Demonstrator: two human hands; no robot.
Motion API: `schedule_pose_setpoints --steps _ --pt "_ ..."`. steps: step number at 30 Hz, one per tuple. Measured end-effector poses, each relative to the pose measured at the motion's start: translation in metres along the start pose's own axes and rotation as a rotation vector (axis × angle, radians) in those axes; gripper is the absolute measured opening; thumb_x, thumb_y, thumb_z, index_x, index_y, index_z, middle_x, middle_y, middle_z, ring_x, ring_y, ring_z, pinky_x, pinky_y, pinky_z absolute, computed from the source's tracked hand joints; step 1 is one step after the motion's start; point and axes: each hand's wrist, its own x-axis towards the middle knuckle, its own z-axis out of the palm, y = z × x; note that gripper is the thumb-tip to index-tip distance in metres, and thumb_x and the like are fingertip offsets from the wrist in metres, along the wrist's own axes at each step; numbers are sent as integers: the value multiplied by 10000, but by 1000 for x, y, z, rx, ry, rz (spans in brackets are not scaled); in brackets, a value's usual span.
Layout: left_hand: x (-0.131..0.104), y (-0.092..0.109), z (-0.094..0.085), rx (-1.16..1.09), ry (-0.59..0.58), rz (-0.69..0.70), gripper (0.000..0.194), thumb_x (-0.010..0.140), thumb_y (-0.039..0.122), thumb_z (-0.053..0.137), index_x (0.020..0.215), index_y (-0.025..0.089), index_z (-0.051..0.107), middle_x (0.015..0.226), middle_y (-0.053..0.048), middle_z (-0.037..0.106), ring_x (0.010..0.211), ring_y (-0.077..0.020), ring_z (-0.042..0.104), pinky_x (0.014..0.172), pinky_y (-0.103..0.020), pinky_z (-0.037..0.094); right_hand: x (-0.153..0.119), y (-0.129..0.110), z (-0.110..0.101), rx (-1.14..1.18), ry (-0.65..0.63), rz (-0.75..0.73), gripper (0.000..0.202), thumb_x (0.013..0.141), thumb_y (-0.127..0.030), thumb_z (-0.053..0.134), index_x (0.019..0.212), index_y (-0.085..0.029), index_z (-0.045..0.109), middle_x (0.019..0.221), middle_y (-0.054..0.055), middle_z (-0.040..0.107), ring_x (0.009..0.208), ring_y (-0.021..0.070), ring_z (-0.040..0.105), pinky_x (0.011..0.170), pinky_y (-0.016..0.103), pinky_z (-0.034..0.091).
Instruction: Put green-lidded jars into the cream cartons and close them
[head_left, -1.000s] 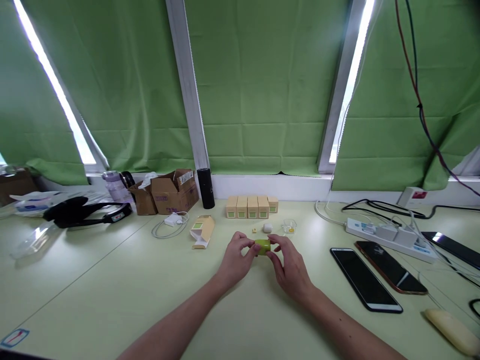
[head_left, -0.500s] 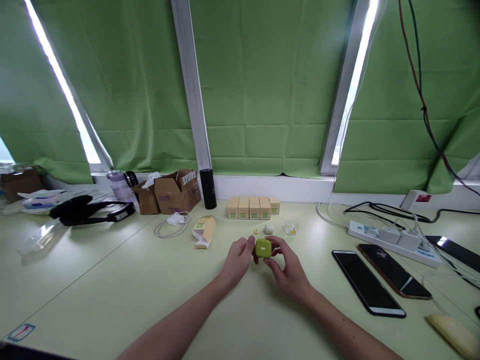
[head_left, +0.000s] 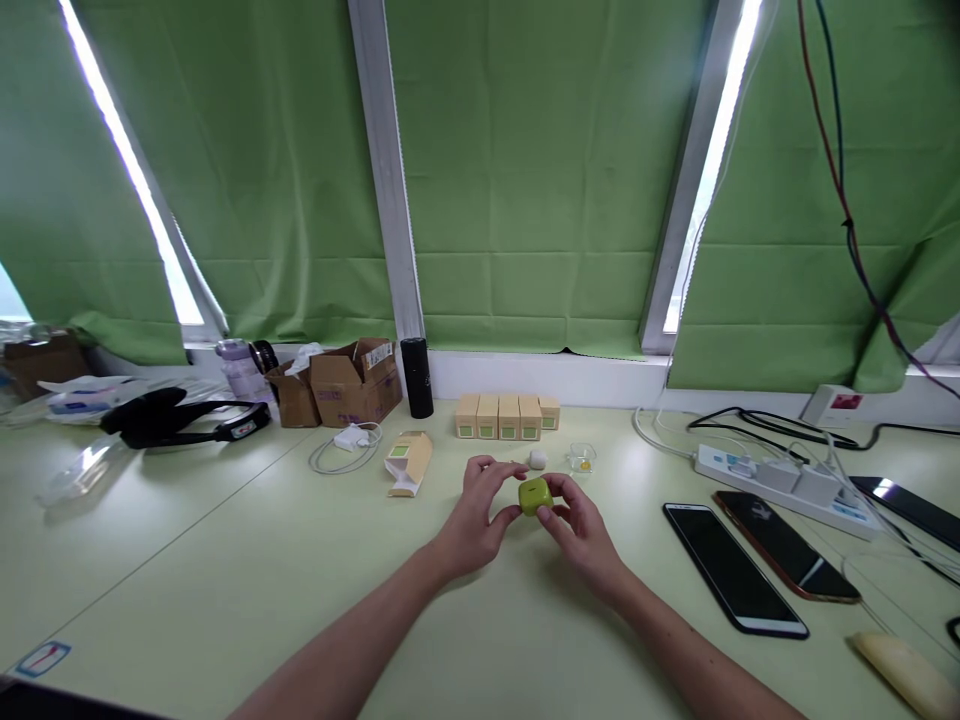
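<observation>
A small yellow-green case (head_left: pixel 535 496) is gripped in my right hand (head_left: pixel 587 535), thumb at its lower edge and fingers on its right side. My left hand (head_left: pixel 477 514) is at the case's left, thumb and index finger spread apart with their tips close to it; whether they touch it I cannot tell. Just beyond the case lies a small white piece (head_left: pixel 538 459), and right of that a clear little container (head_left: pixel 582 458) with something yellow in it.
Small tan boxes (head_left: pixel 498 417) stand in a row behind. An opened carton (head_left: pixel 409 464) and a white cable (head_left: pixel 346 451) lie left. To the right are a phone (head_left: pixel 735 568), another phone (head_left: pixel 786 543) and a power strip (head_left: pixel 787 488).
My left hand has loosened from the case and its fingers have spread. The case has shifted slightly right and turned in my right hand.
</observation>
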Motion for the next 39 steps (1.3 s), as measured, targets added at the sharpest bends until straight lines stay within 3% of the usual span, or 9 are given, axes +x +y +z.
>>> schedule_pose_setpoints --steps 7,12,18,21,26,30,39 --pt "-4 6 3 17 -78 85 549 905 78 574 1397 319 536 1398 -90 553 1335 -291 398 1145 -515 411 1 0 3 93 -41 103 383 959 -548 614 1180 -235 621 1067 68 668 937 228 667 854 383 575" --pt "-2 -1 10 -107 -21 82 505 888 89 627 1339 312 583 1343 -78 594 1313 -279 431 1129 -496 418 2 -1 1 5 4 103 408 979 -581 536 1151 -236 668 1088 82 701 987 252 653 870 381 539" --pt "5 -23 14 -365 165 -197 465 870 194 696 1319 288 621 1340 -92 644 1256 -277 562 1047 -442 441 2 10 -4 -350 143 83 273 980 -419 528 1083 -236 702 1040 94 715 967 272 639 831 407 515" --pt "9 -32 12 -534 197 -278 446 863 295 745 1290 246 628 1308 -111 690 1238 -286 611 1007 -414 452 5 19 -5 -547 130 1 184 944 -268 551 1023 -235 713 956 89 718 980 295 620 841 431 508" --pt "12 -39 11 -796 277 -376 558 779 386 844 1265 216 631 1330 -129 692 1193 -280 648 956 -369 482 23 26 -3 -830 105 -92 225 896 -119 601 1018 -232 753 984 93 742 1002 295 590 894 432 473" --pt "13 -42 11 -916 321 -409 621 711 377 901 1247 210 637 1314 -123 697 1119 -246 667 919 -334 487 45 29 6 -1133 81 -127 251 897 -124 642 1064 -253 779 1101 100 722 1125 307 534 940 424 406" --pt "12 -40 8 -880 354 -360 581 685 261 907 1204 216 648 1282 -116 716 1146 -248 658 856 -299 471 92 50 38 -1232 -35 -176 209 857 -87 619 915 -194 789 1025 128 686 1064 299 501 905 413 326"
